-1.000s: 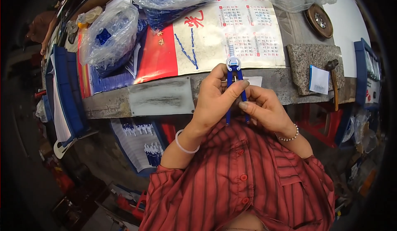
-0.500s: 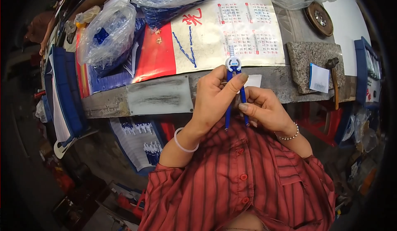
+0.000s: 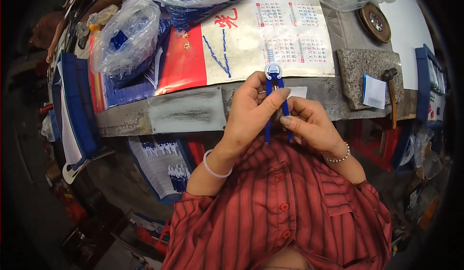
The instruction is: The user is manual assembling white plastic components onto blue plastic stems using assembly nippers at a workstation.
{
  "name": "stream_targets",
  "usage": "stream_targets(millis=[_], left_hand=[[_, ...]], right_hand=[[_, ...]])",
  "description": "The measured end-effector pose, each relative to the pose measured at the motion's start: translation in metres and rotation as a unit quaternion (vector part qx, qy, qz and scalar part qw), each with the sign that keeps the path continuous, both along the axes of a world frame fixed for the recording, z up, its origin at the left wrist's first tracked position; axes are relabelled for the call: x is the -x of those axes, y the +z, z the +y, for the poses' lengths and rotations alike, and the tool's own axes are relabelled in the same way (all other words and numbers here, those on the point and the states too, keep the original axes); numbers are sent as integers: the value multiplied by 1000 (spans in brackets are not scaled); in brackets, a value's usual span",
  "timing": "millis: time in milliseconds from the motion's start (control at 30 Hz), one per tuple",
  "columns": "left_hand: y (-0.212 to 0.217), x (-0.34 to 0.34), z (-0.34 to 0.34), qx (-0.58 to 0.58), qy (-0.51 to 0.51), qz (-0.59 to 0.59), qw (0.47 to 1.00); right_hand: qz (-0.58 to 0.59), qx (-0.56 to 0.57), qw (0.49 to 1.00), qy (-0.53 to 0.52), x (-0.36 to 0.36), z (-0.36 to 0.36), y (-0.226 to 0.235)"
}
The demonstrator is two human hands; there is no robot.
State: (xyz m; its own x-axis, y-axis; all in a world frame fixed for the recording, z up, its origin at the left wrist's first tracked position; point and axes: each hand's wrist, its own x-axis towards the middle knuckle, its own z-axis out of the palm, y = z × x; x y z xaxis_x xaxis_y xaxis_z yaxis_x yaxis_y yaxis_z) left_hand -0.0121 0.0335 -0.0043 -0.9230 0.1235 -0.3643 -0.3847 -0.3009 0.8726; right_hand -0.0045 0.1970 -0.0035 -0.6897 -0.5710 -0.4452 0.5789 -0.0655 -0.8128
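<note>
A drawing compass (image 3: 274, 70) with a white ridged handle, a round white hinge and two blue legs stands between my hands, handle pointing away from me. My left hand (image 3: 249, 110) is closed on it, thumb and fingers pinching the legs just below the hinge. Lower down, my right hand (image 3: 316, 127) pinches the right leg between thumb and fingers. The legs are slightly apart, and their tips show over my lap. Some of the legs' middle is hidden by my fingers. Small blue pieces (image 3: 224, 52) lie in two slanting rows on a calendar sheet (image 3: 241, 69) beyond my hands.
Plastic bags of blue parts (image 3: 128, 43) sit at the far left. To the right, a hammer (image 3: 392, 91) rests on a stone slab (image 3: 345, 67), near a round dish (image 3: 385, 35) of small metal bits. Below the table edge, a tray (image 3: 154, 173) carries several compasses.
The compass has shifted slightly away from me, its leg tips a little higher in view. Both hands keep their hold on it.
</note>
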Motion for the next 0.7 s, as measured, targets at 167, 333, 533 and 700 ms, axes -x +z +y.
stream_targets(millis=[167, 333, 533, 700], left_hand=[[-13, -4, -12, 71, -60, -23, 995], [4, -4, 9, -1, 63, 17, 998], [-21, -4, -10, 25, -37, 9, 999], [-18, -5, -2, 38, 1, 50, 998]], right_hand=[[11, -16, 1000, 8, -1, -3, 2], [27, -18, 999, 8, 0, -2, -1], [35, -15, 999, 5, 1, -2, 0], [38, -40, 998, 3, 2, -4, -2]])
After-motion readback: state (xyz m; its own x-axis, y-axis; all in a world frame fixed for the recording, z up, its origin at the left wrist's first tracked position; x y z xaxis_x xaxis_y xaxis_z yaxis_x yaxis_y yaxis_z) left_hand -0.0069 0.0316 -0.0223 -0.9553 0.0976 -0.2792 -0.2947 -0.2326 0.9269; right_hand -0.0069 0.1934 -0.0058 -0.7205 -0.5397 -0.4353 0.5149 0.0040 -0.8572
